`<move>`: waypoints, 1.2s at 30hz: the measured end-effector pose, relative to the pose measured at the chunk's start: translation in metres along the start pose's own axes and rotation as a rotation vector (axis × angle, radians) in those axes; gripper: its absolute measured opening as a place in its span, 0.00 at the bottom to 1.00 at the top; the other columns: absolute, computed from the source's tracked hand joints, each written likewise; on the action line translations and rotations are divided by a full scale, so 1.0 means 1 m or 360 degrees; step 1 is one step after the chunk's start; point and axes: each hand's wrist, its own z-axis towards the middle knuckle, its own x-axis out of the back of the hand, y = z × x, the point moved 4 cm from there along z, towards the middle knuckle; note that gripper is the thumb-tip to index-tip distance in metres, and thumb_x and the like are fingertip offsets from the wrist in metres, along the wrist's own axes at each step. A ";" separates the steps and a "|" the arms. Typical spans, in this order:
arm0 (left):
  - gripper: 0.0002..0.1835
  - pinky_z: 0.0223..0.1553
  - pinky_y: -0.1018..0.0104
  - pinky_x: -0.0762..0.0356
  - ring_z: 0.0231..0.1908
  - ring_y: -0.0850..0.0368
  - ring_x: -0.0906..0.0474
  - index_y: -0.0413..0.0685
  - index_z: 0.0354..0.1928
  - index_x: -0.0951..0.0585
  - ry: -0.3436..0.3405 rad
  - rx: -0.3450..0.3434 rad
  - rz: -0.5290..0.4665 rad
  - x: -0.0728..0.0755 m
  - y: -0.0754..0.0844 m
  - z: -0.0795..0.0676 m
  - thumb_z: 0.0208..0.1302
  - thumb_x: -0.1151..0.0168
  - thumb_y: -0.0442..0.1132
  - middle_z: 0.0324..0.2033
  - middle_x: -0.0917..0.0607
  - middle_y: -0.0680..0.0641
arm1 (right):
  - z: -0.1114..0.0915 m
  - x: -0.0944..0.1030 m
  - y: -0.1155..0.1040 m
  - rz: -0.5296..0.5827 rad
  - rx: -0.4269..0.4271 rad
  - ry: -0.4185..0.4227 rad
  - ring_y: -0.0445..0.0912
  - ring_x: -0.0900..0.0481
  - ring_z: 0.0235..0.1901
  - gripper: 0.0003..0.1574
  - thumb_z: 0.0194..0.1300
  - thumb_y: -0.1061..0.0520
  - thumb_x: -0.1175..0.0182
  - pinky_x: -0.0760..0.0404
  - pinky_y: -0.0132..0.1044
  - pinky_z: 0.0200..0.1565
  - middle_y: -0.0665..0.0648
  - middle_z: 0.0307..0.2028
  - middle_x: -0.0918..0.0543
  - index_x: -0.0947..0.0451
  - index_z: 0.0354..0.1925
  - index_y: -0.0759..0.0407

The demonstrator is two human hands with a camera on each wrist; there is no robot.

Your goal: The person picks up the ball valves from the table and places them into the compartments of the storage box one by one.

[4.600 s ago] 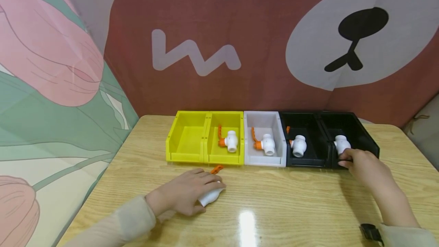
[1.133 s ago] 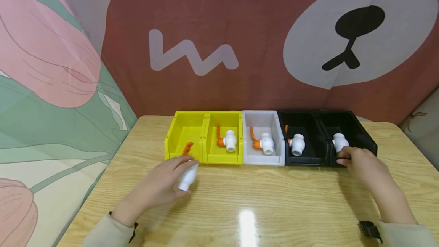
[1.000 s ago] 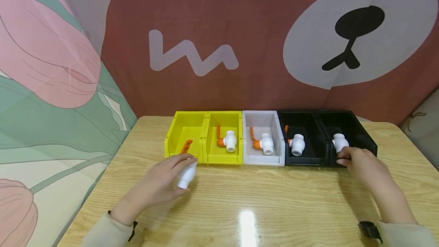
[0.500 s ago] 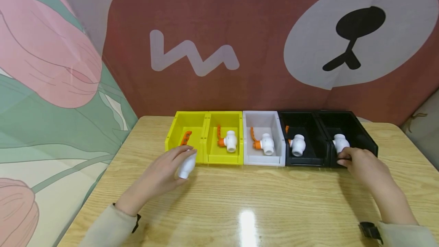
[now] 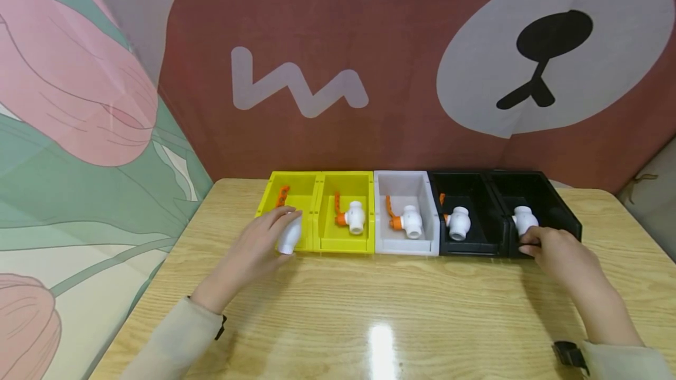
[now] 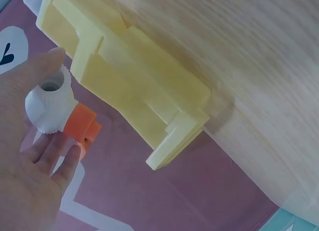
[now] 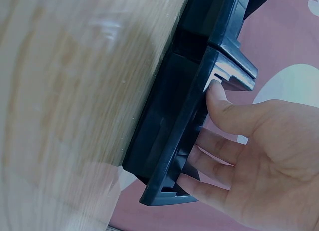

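Observation:
In the head view my left hand grips a white ball valve with an orange handle. It holds the valve over the front of the leftmost yellow bin. The left wrist view shows the thumb at the valve's open end and the fingers behind its body. My right hand reaches over the front lip of the rightmost black bin, where another white ball valve lies against its fingertips. Thumb and fingers are at that lip in the right wrist view; whether they hold anything is hidden.
Between those bins stand a second yellow bin, a white bin and another black bin, each with a white-and-orange valve inside. The row sits at the back of a wooden table, before a printed backdrop.
My left hand has lifted its ball valve from the table, shifted left, then moved forward to the leftmost yellow bin, the orange handle now inside it. The right hand has stayed in place.

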 end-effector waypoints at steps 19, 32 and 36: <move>0.45 0.54 0.46 0.24 0.55 0.42 0.26 0.39 0.65 0.30 0.0001 0.0179 -0.0021 -0.005 -0.016 0.029 0.43 0.17 0.35 0.59 0.26 0.39 | -0.001 0.000 0.000 -0.0001 0.0025 0.0017 0.57 0.21 0.33 0.04 0.65 0.61 0.35 0.24 0.53 0.27 0.61 0.33 0.18 0.20 0.38 0.61; 0.44 0.56 0.45 0.26 0.54 0.42 0.26 0.40 0.66 0.30 -0.0148 0.0259 0.0011 -0.015 -0.036 0.039 0.46 0.18 0.38 0.59 0.26 0.39 | 0.000 -0.002 -0.001 -0.0012 0.0020 0.0032 0.61 0.21 0.36 0.04 0.65 0.61 0.35 0.23 0.55 0.28 0.63 0.34 0.17 0.19 0.38 0.62; 0.43 0.55 0.47 0.25 0.53 0.43 0.26 0.39 0.66 0.30 -0.0223 0.0327 0.0028 -0.018 -0.041 0.047 0.48 0.20 0.38 0.58 0.26 0.39 | -0.001 -0.001 0.001 -0.0013 0.0004 0.0027 0.62 0.21 0.37 0.05 0.65 0.61 0.35 0.24 0.56 0.28 0.64 0.35 0.17 0.19 0.38 0.62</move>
